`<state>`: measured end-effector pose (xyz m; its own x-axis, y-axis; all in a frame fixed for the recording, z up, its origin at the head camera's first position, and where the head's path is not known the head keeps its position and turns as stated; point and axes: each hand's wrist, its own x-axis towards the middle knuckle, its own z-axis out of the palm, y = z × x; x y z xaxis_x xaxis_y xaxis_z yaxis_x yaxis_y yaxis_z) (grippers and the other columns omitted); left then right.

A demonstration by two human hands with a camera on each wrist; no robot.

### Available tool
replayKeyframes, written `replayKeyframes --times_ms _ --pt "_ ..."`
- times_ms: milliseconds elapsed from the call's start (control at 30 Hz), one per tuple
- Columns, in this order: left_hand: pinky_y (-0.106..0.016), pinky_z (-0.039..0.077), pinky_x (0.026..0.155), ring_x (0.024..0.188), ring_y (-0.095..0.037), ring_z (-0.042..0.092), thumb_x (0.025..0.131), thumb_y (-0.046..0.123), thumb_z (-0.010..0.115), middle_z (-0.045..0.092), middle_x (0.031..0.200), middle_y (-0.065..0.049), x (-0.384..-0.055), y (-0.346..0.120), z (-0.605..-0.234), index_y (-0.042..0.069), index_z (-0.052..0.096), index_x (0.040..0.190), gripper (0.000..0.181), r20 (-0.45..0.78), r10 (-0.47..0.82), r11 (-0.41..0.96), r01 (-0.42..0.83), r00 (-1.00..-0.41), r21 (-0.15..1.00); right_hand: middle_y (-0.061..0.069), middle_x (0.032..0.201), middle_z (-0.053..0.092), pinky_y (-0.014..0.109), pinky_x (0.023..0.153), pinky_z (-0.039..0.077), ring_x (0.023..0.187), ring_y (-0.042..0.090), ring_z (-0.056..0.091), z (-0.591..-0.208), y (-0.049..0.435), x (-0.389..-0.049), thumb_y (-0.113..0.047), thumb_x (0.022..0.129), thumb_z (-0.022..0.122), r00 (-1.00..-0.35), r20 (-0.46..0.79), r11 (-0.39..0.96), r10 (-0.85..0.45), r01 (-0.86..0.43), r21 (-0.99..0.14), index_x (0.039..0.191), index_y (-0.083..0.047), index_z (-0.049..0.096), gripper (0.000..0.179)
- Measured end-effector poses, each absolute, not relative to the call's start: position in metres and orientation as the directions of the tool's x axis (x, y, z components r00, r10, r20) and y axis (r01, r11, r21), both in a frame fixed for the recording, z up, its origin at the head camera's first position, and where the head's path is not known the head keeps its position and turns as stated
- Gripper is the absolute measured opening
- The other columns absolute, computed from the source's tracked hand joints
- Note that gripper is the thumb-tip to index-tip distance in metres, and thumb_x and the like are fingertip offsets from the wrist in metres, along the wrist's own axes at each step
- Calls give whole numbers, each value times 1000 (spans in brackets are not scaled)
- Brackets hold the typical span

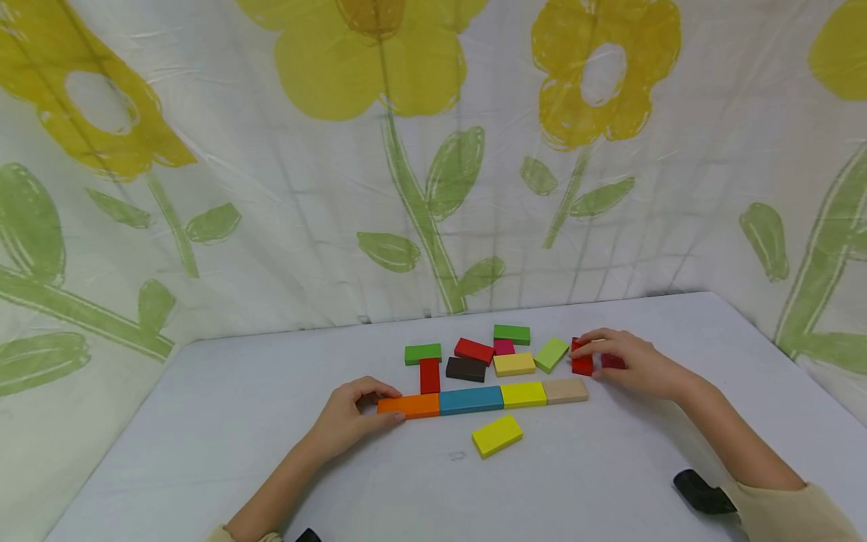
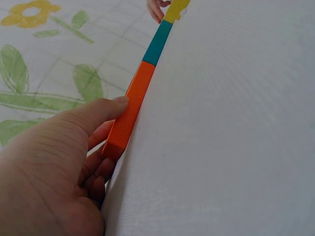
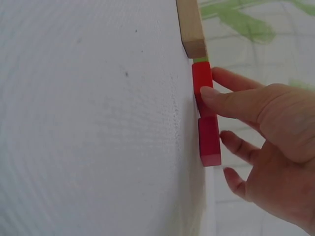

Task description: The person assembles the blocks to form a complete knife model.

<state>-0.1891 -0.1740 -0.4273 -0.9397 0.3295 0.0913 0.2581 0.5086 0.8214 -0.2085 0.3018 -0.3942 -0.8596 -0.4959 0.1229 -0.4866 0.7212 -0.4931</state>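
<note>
A straight row of blocks lies on the white table: an orange block (image 1: pixel 421 406), a blue block (image 1: pixel 470 400), a yellow block (image 1: pixel 524 394) and a plain wooden block (image 1: pixel 567 390). At the row's left end my left hand (image 1: pixel 345 418) grips the orange block, thumb along its near side and fingers behind. To the right of the wooden block, my right hand (image 1: pixel 633 363) pinches a red block (image 3: pixel 201 73) between thumb and index finger. A dark pink block (image 3: pixel 209 140) stands beside that red one, under the other fingers, which are spread apart from it.
Behind the row lie several loose blocks, among them a black block (image 1: pixel 465 369), a red block (image 1: pixel 430 375), a pale yellow block (image 1: pixel 515 364) and a light green block (image 1: pixel 552 354). One bright yellow block (image 1: pixel 497 436) lies in front. A flower-printed curtain (image 1: pixel 325 196) hangs behind the table.
</note>
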Motion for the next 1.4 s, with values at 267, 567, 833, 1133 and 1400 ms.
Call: replayKeyframes --times_ms 267,567,833,1133,1400 --pt "-25 51 85 94 -18 59 88 23 86 73 102 4 -190 -174 -428 16 81 108 22 91 330 510 258 -940 820 27 148 57 47 85 52 116 40 55 -394 302 -210 -1 92 75 -871 104 743 -480 -467 -479 126 -16 75 37" --pt "-25 51 85 95 -17 58 88 24 86 72 102 4 -190 -175 -428 17 80 108 21 88 327 513 255 -941 820 19 131 63 60 88 55 117 43 55 -393 302 -208 6 88 75 -880 104 747 -463 -451 -488 117 -19 75 39" --pt "-25 50 84 95 -18 58 89 25 85 72 103 2 -189 -176 -426 14 80 109 23 86 331 508 254 -940 823 11 118 62 47 88 54 114 36 55 -390 312 -208 -8 87 83 -900 42 763 -433 -390 -516 117 -16 75 31" --pt "-25 50 84 96 -18 58 89 24 85 72 104 1 -188 -175 -427 14 80 109 22 95 336 496 262 -937 828 10 114 61 40 83 52 113 35 53 -388 321 -206 -13 86 86 -913 -12 745 -407 -324 -584 115 -14 75 31" --pt "-25 50 84 95 -17 58 89 24 85 72 103 2 -189 -175 -428 15 80 108 21 93 337 508 264 -937 820 8 114 62 37 81 53 109 31 55 -387 321 -205 -15 86 86 -913 -25 734 -407 -310 -605 114 -12 72 31"
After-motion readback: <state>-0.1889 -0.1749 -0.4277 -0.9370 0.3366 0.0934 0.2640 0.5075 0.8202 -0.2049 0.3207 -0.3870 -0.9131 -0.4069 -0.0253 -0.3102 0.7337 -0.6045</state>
